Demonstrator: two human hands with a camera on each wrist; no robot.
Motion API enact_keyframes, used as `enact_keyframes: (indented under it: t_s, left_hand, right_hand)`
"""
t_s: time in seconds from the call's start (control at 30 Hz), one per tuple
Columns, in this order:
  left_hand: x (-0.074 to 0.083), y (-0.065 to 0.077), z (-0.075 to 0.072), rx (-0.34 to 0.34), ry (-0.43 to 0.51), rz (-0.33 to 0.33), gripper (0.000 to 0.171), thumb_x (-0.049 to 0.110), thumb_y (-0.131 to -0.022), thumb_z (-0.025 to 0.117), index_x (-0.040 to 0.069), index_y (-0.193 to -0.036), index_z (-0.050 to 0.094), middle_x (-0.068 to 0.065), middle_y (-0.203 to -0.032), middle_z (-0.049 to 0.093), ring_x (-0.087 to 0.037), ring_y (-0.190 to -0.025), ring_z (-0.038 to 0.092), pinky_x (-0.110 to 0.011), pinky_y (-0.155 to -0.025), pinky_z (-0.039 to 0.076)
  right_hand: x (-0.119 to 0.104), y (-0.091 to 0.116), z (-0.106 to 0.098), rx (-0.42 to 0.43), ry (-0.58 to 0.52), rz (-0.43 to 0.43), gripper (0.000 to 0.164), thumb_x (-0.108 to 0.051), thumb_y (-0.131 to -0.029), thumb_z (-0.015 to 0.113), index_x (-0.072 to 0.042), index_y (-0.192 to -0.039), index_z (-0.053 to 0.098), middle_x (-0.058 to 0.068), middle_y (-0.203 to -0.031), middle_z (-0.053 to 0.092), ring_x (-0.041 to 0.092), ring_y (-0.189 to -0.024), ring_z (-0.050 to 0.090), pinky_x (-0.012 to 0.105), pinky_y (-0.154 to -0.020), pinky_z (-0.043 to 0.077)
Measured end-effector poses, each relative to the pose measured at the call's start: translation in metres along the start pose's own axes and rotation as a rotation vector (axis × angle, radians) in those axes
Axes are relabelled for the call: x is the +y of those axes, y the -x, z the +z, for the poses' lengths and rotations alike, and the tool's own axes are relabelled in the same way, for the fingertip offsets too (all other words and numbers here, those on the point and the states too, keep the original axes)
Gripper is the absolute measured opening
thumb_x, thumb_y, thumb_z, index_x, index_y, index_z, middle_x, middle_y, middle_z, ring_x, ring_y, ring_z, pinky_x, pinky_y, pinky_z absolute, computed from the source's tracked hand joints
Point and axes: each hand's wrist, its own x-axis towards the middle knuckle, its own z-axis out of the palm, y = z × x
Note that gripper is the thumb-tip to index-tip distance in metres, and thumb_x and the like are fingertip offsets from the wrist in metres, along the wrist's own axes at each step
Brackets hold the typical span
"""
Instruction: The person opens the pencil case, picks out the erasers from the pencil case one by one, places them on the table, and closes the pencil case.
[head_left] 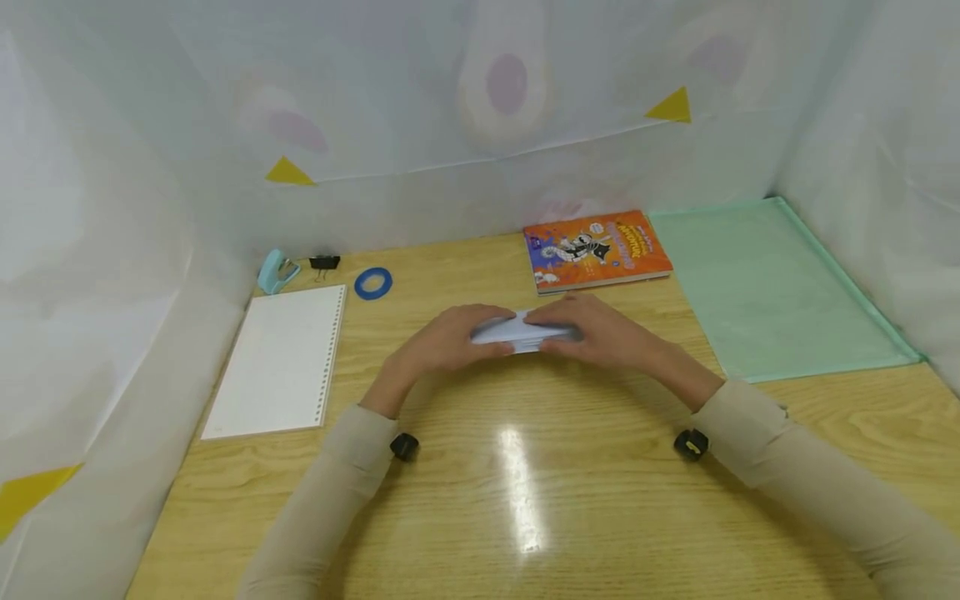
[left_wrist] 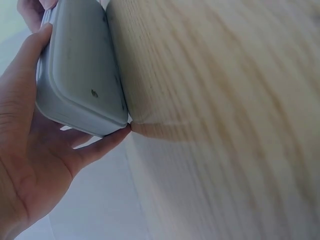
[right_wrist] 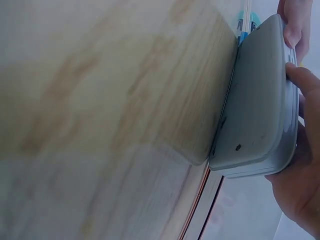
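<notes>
From where I stand, mid-frame in the head view, the left hand [head_left: 453, 337] and right hand [head_left: 603, 333] grasp a pale case [head_left: 512, 331] by its ends, thumbs on the near side, fingers curled round. Its lower edge is on or just above the table [head_left: 450, 508]; I can't tell which. The hold looks complete; letting go isn't yet done. The book [head_left: 600, 250], upper right of centre, lies untouched.

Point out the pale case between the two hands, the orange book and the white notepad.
Pale case [left_wrist: 82, 62]: left wrist view, on its broad face.
Orange book [head_left: 598, 250]: head view, on the middle of its illustrated cover.
White notepad [head_left: 276, 363]: head view, on the middle of its top sheet.
</notes>
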Motion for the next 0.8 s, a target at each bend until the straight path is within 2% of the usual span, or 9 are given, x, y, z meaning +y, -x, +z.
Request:
enact_keyframes:
  t_s: [0.17, 0.4, 0.6, 0.8]
  left_hand:
    - [0.0005, -0.0012, 0.0001, -0.014, -0.013, 0.013, 0.063, 0.058, -0.099, 0.063, 0.023, -0.151, 0.054, -0.003, -0.151, 0.056, -0.023, -0.137, 0.052, -0.045, -0.113, 0.04]
    - [-0.0016, -0.0043, 0.0009, -0.031, 0.01, 0.018, 0.061, 0.06, -0.101, 0.058, 0.026, -0.151, 0.05, -0.003, -0.146, 0.058, -0.019, -0.117, 0.057, -0.043, -0.097, 0.048]
    - [-0.0011, -0.0048, -0.0022, -0.044, 0.028, 0.017, 0.063, 0.058, -0.102, 0.058, 0.023, -0.153, 0.048, -0.003, -0.142, 0.059, -0.019, -0.115, 0.057, -0.043, -0.096, 0.047]
    - [-0.0023, -0.0063, -0.0015, -0.053, 0.032, 0.026, 0.064, 0.055, -0.103, 0.058, 0.021, -0.155, 0.044, -0.003, -0.14, 0.059, -0.019, -0.111, 0.057, -0.04, -0.092, 0.048]
  right_hand:
    - [0.0007, 0.0001, 0.0017, -0.005, 0.088, -0.042, 0.042, -0.029, -0.1, 0.072, -0.013, -0.138, 0.067, 0.007, -0.134, 0.069, 0.031, -0.126, 0.057, 0.053, -0.11, 0.036]
    - [0.0003, -0.0022, 0.0056, -0.005, 0.27, -0.12, 0.04, -0.024, -0.103, 0.065, -0.005, -0.139, 0.062, 0.013, -0.129, 0.067, 0.037, -0.122, 0.056, 0.056, -0.107, 0.041]
    - [-0.0023, -0.0047, 0.0063, -0.046, 0.393, -0.132, 0.041, -0.022, -0.106, 0.059, -0.002, -0.141, 0.059, 0.016, -0.131, 0.065, 0.038, -0.122, 0.055, 0.058, -0.107, 0.042]
    - [-0.0065, -0.0052, 0.0061, -0.039, 0.468, -0.149, 0.04, -0.02, -0.104, 0.061, 0.0, -0.139, 0.059, 0.016, -0.129, 0.066, 0.038, -0.116, 0.057, 0.058, -0.103, 0.044]
